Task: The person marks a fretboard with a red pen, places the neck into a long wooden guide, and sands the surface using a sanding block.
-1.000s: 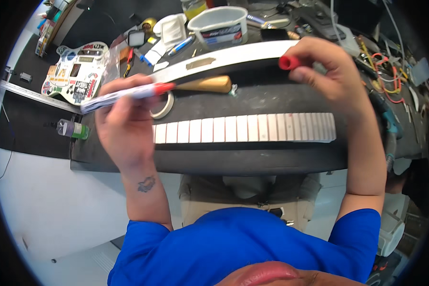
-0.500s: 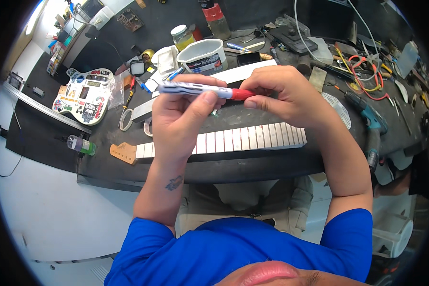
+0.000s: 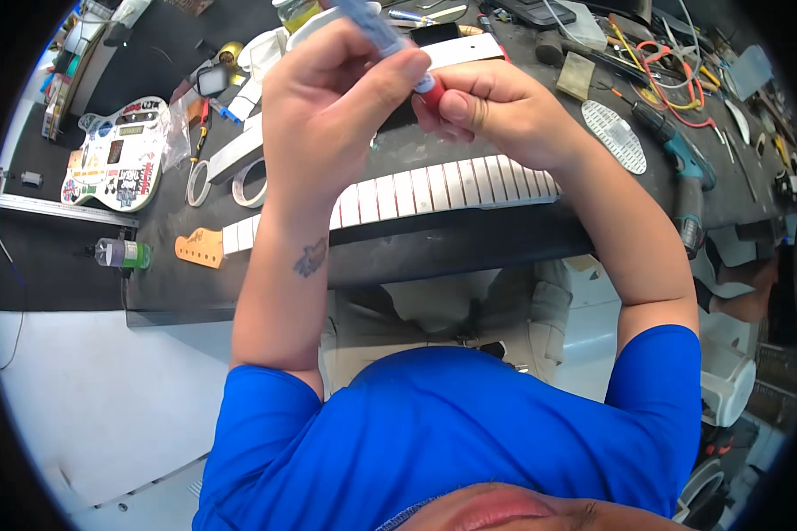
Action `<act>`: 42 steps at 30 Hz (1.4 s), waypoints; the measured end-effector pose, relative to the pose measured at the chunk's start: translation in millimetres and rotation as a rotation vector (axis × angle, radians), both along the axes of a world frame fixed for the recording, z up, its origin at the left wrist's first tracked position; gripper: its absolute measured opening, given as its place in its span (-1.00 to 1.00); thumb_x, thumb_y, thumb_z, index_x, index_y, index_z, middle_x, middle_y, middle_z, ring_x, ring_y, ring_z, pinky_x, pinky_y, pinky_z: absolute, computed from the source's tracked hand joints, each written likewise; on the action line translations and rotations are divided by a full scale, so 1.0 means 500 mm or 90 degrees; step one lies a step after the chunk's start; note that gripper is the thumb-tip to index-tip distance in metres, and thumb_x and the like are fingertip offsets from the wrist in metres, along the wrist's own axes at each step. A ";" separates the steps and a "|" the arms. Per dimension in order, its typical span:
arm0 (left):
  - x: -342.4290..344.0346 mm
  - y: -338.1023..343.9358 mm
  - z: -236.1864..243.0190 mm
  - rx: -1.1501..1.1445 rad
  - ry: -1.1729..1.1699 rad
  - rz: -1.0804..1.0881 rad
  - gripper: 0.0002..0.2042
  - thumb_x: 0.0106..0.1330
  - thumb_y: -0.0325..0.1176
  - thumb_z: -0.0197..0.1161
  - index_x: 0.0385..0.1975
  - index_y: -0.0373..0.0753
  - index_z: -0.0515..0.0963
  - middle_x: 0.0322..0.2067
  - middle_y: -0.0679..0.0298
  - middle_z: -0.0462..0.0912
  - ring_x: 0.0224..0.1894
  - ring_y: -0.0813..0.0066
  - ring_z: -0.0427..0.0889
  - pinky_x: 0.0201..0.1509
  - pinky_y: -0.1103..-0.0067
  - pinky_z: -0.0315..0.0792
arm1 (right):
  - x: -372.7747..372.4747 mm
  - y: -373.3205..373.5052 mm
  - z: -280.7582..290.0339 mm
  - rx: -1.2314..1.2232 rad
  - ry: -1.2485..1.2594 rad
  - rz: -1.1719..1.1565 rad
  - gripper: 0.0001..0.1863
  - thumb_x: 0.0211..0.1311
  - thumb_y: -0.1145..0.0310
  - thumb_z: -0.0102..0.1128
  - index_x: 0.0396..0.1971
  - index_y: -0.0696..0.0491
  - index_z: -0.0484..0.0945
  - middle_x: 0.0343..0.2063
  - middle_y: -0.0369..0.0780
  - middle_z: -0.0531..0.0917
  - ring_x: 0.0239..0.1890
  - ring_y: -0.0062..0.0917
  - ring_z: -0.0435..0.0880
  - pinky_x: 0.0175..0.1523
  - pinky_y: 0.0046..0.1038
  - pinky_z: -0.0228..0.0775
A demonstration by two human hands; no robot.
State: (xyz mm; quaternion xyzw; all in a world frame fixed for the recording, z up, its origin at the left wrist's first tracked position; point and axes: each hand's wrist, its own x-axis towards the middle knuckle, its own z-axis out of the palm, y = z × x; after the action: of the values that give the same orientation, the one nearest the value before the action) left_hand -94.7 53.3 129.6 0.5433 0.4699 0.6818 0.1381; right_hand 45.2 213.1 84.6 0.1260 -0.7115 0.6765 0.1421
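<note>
Headstock point(image 3: 199, 248) at left, guitar neck point(image 3: 397, 197) running right along the bench point(image 3: 390, 251), its fretboard point(image 3: 469, 183) already covered in pale strips; above it, my left hand point(image 3: 321, 111) grips the marker point(image 3: 374, 30), my right hand point(image 3: 509, 108) pinches its red cap point(image 3: 432, 91). Whether that's fully seated, and what remains, I can't tell.

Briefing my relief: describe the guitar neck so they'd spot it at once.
Start at the black workbench. Along its near edge, partly hidden by the left forearm, lies the guitar neck. Unlike the round tape rolls beyond it, it's long, with a pale fretboard and tan headstock.
</note>
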 end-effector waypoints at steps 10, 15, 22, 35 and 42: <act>-0.020 0.049 0.041 -0.082 -0.045 -0.109 -0.73 0.66 -0.27 0.07 0.01 -0.41 0.52 -0.15 0.16 0.69 -0.10 0.46 0.71 0.00 0.53 0.65 | -0.002 0.070 0.034 -0.002 0.015 -0.063 -0.49 0.52 -0.03 0.22 0.06 0.17 0.63 -0.25 -0.34 0.67 -0.30 -0.75 0.55 -0.18 -0.65 0.40; -0.146 0.100 0.146 -0.517 0.166 -0.055 -0.74 0.60 -0.26 0.15 -0.01 -0.35 0.60 -0.22 0.16 0.71 -0.20 0.46 0.69 -0.10 0.49 0.56 | -0.007 0.155 0.038 0.119 0.051 -0.469 -0.65 0.53 0.14 0.25 0.01 0.13 0.64 -0.31 -0.36 0.66 -0.30 -0.75 0.54 -0.13 -0.61 0.41; -0.173 0.233 0.043 -0.574 0.552 0.265 -0.70 0.45 -0.31 0.10 -0.04 -0.36 0.68 -0.26 -0.04 0.75 -0.20 0.08 0.76 -0.02 0.21 0.59 | -0.018 0.193 -0.007 0.402 -0.026 -0.590 -0.61 0.42 0.04 0.27 -0.13 0.11 0.70 -0.37 -0.17 0.75 -0.29 -0.44 0.69 -0.13 -0.36 0.51; -0.193 0.364 0.022 -0.390 0.637 0.318 -0.60 0.37 -0.45 0.15 0.21 -0.30 0.59 0.13 -0.05 0.66 0.17 -0.02 0.66 0.26 0.24 0.53 | -0.019 0.220 -0.013 0.422 -0.054 -0.621 -0.60 0.39 0.05 0.30 -0.14 0.12 0.72 -0.26 -0.10 0.80 -0.26 -0.36 0.74 -0.08 -0.33 0.55; -0.165 0.254 0.079 -0.241 0.714 0.248 -0.67 0.42 -0.33 0.25 0.12 -0.32 0.58 0.05 -0.01 0.64 0.09 0.05 0.67 0.20 0.33 0.54 | -0.022 0.235 -0.023 0.446 -0.098 -0.645 -0.65 0.38 0.13 0.26 -0.14 0.14 0.71 -0.22 -0.06 0.80 -0.15 -0.22 0.77 0.00 -0.28 0.56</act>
State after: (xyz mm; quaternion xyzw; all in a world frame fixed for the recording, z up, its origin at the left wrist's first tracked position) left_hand -177.0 180.4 169.0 0.6891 0.6740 0.2107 -0.1627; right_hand 34.4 330.7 72.9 -0.2376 -0.8710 0.2582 0.3438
